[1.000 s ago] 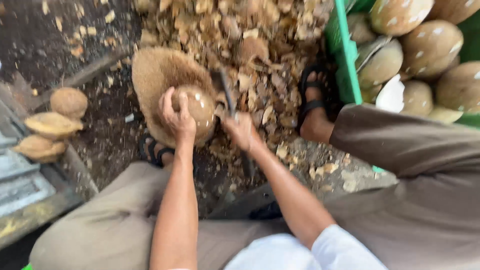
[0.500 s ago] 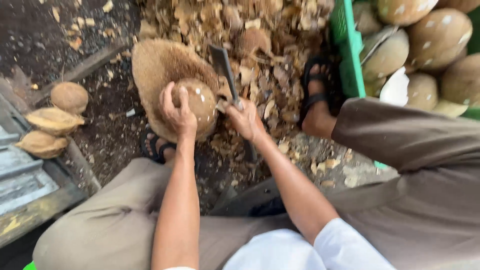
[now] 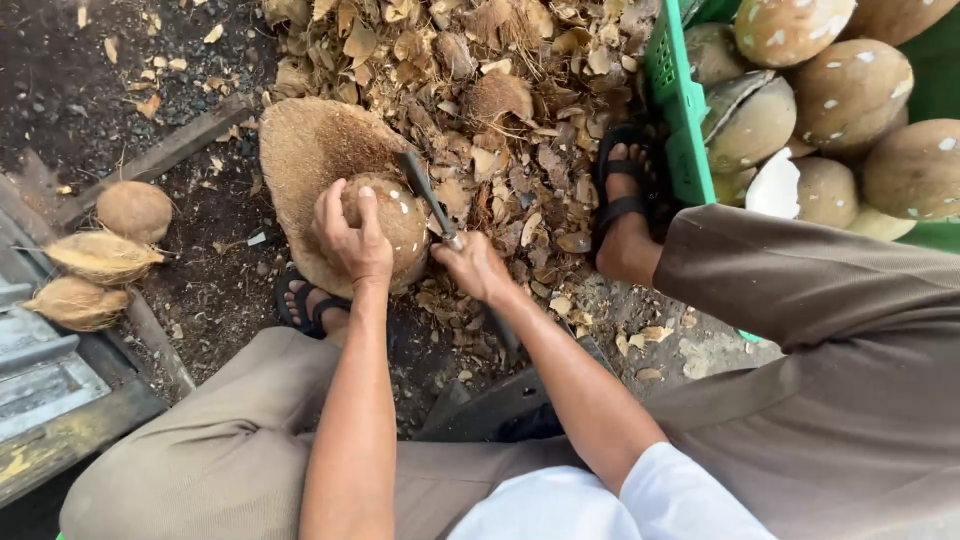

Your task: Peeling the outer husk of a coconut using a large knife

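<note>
Your arms bare below elbow, no watch or rings visible. You wear white short-sleeved shirt [image 3: 600,505], sleeve edge ending near right elbow. Loose khaki-brown trousers [image 3: 860,400], soft folds across both thighs. Black strap sandals: right sandal [image 3: 622,175] with double cross-straps, left sandal [image 3: 305,300] partly hidden by knee.
</note>
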